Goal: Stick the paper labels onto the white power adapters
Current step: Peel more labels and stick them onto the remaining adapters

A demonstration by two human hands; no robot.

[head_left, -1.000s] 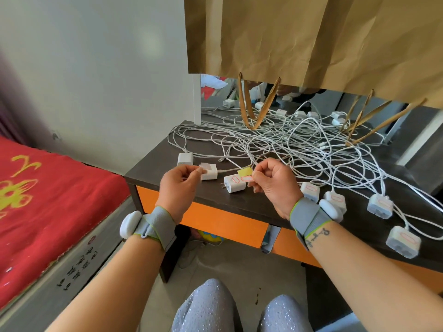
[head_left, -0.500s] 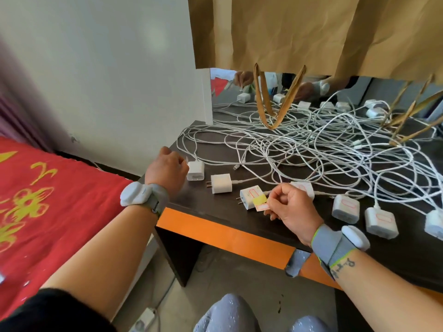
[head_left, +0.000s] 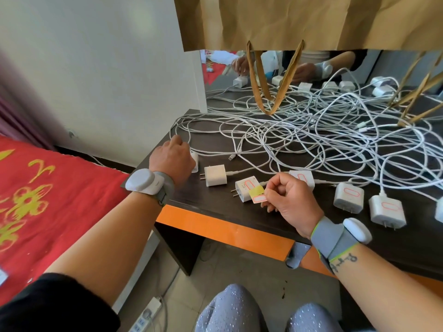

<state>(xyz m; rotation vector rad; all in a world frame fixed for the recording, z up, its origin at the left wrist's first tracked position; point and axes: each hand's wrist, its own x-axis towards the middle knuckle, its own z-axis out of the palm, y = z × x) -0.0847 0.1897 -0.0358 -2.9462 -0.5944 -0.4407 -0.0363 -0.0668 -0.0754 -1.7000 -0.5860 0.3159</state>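
Nearest, the person's knees [head_left: 230,312] sit below the orange front edge [head_left: 223,232] of the dark table [head_left: 211,202], with bare floor between them and a power strip [head_left: 146,315] lying by the bed [head_left: 48,200] on the left. The right hand [head_left: 290,202] hovers just over that front edge, its grip pinching a small strip of labels [head_left: 257,195], yellow backing with a red-outlined white label showing. The strip overlaps the near corner of a labelled adapter [head_left: 247,190] lying on the table with its prongs pointing left. Just left of that one lies a bare adapter [head_left: 215,175], prongs also to the left, apart from both hands. Further left, at the table's left edge, the left hand [head_left: 173,161] is curled over another adapter [head_left: 195,161]; most of it is hidden under the knuckles, so the fingers probably grip it, though I cannot be sure. To the right, three more labelled adapters [head_left: 348,197] stand in a row near the front edge, with free tabletop between them. Behind everything a thick tangle of white cables [head_left: 311,140] fills the middle and back of the table, leaving open room only along the front strip. A mirror [head_left: 359,68] stands at the back, with brown paper bags [head_left: 311,20] hanging over it.
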